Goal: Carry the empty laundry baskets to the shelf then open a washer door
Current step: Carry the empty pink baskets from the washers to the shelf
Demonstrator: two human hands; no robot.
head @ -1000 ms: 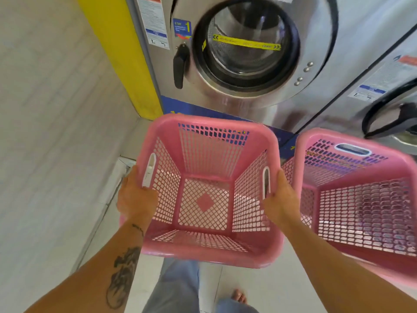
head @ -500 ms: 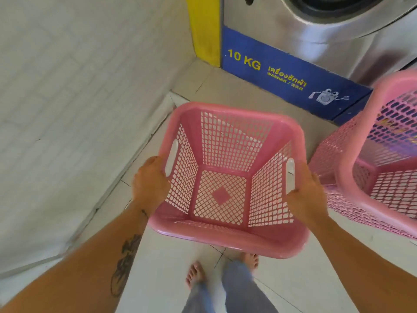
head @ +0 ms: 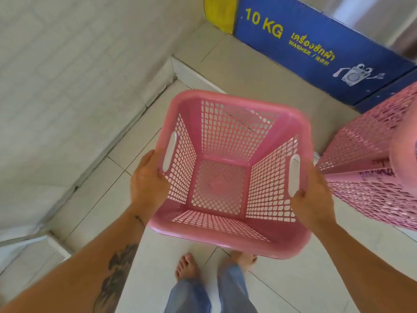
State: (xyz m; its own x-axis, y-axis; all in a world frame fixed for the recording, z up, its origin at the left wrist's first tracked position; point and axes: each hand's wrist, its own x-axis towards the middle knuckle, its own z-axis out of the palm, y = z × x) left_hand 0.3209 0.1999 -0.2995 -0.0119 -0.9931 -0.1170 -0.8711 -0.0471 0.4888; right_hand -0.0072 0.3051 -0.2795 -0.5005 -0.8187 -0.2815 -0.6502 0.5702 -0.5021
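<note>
I hold an empty pink laundry basket (head: 228, 141) above the tiled floor, its opening facing me. My left hand (head: 147, 179) grips its left side just below the white handle slot. On the opposite side, my right hand (head: 312, 197) grips the wall by the other slot. A second pink basket (head: 370, 177) stands at the right edge, partly cut off. Only the steel lower corner of the washer (head: 370, 16) shows at the top right; its door is out of view.
A blue "10 KG" base panel (head: 316, 57) runs under the washer, with a yellow panel (head: 220, 12) at its left end. A white tiled wall (head: 67, 75) closes the left side. My bare feet (head: 187, 266) stand on the floor tiles below the basket.
My view has tilted down: the washer door has left the frame and the floor and my feet have come in. The basket stays in both hands, and the second basket has slid towards the right edge.
</note>
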